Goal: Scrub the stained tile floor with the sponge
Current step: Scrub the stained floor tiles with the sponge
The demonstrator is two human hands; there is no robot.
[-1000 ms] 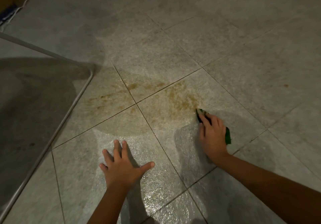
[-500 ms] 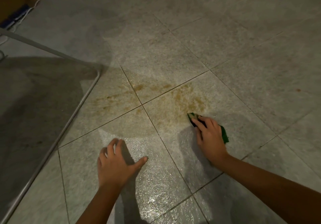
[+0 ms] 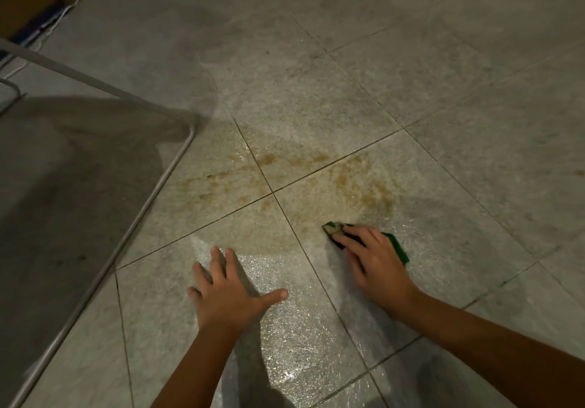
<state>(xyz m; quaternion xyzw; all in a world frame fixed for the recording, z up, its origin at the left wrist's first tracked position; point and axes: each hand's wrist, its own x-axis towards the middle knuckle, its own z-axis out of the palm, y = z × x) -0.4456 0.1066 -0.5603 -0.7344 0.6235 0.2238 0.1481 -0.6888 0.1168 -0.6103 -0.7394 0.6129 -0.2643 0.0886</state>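
A brown stain (image 3: 357, 186) spreads over the grey tile floor (image 3: 443, 75) where four tiles meet, with streaks reaching left. My right hand (image 3: 376, 262) presses a green sponge (image 3: 335, 228) flat on the tile just below the stain's near edge; the sponge's tip is soiled brown and most of it is hidden under my fingers. My left hand (image 3: 228, 290) lies flat on the wet, shiny tile to the left, fingers spread, holding nothing.
A thin metal frame (image 3: 152, 195) with a shaded surface inside it covers the left side, its corner close to the stain. A white cord (image 3: 72, 2) and a brown object lie at the top left. A small brown spot (image 3: 579, 172) marks the far right.
My right hand has slid the sponge to the left and nearer to me, off the stain's right part. My left hand has spread flat again after lifting slightly.
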